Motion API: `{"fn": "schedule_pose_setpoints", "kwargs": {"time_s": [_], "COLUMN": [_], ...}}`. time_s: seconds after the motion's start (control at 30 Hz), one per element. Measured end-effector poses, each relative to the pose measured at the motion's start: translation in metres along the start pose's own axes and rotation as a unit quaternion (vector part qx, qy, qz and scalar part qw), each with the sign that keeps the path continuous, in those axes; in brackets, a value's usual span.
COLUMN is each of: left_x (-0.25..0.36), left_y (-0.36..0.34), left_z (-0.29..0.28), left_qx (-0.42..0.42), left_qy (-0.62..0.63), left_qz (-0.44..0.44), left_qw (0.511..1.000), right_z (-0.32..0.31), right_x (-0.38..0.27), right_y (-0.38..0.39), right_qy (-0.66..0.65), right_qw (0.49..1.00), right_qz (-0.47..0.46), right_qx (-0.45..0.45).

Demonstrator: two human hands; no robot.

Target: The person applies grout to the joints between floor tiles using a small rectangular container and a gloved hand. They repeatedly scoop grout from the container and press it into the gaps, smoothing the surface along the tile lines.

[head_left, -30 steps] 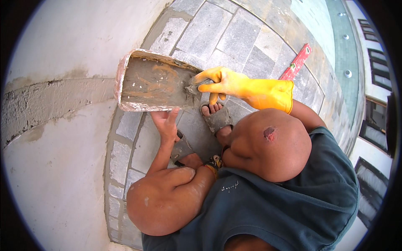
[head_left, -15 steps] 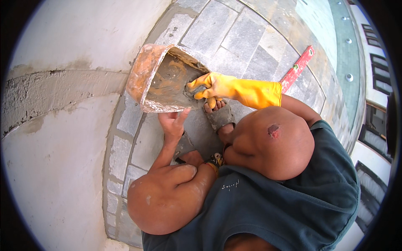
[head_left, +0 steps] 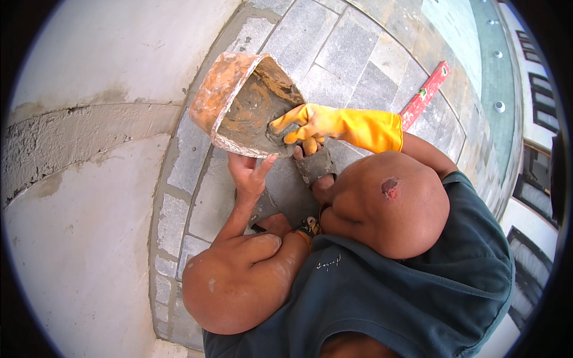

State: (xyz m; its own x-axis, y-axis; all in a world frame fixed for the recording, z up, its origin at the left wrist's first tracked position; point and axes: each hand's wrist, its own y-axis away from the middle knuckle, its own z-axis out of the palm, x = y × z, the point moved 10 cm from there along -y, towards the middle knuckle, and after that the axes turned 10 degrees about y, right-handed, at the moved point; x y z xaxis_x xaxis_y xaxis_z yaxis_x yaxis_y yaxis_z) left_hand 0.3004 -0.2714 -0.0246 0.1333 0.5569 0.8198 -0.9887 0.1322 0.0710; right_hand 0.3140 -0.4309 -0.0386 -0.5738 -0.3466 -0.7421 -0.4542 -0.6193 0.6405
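An orange plastic tub (head_left: 210,89), crusted with dried cement, is tilted so its mouth faces me. Grey wet mortar (head_left: 250,113) coats its inside. My bare left hand (head_left: 248,176) grips the tub's lower rim from beneath, thumb pressed against the edge. In a yellow rubber glove, my right hand (head_left: 304,125) reaches over the tub's right side, its fingers curled into the mortar there. Some grey mortar shows between the gloved fingers; part of them is hidden.
A red spirit level (head_left: 424,95) lies on the grey stone paving (head_left: 298,42) at the right. Along the left runs a white wall (head_left: 77,227) with a rough cement band (head_left: 89,134). My sandalled foot (head_left: 316,164) is just below the tub. Greenish-blue tiling (head_left: 501,71) lies farther right.
The tub has shifted slightly right and up and turned a little, its left end raised. My left hand moved with it. The gloved hand edged slightly right and remains in the mortar.
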Motion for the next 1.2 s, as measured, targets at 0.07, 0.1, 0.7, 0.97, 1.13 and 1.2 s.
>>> {"fn": "schedule_pose_setpoints", "kwargs": {"time_s": [0.07, 0.1, 0.7, 0.97, 1.13, 1.2], "left_x": [0.001, 0.002, 0.004, 0.011, 0.02, 0.008], "left_y": [-0.001, -0.001, -0.002, -0.006, -0.013, -0.013], "left_z": [0.002, 0.003, 0.002, -0.009, -0.022, -0.038], "left_qx": [-0.003, -0.004, 0.004, 0.036, 0.079, 0.101], "left_qy": [0.002, 0.003, 0.01, 0.005, -0.056, -0.095], "left_qz": [0.001, -0.001, 0.009, 0.047, 0.059, -0.001], "left_qw": [1.0, 1.0, 1.0, 0.998, 0.994, 0.99], "right_z": [-0.001, -0.002, 0.0, -0.003, -0.001, -0.005], "right_x": [0.001, 0.001, 0.002, -0.02, -0.045, -0.048], "right_y": [0.0, 0.0, -0.002, 0.0, 0.014, 0.022], "right_qy": [0.013, 0.011, -0.054, -0.012, -0.135, -0.161], "right_qw": [1.0, 1.0, 0.998, 0.999, 0.99, 0.985], "right_qz": [0.015, 0.011, -0.023, -0.036, -0.049, -0.06], "right_qx": [-0.002, -0.004, -0.036, -0.021, -0.011, 0.007]}}
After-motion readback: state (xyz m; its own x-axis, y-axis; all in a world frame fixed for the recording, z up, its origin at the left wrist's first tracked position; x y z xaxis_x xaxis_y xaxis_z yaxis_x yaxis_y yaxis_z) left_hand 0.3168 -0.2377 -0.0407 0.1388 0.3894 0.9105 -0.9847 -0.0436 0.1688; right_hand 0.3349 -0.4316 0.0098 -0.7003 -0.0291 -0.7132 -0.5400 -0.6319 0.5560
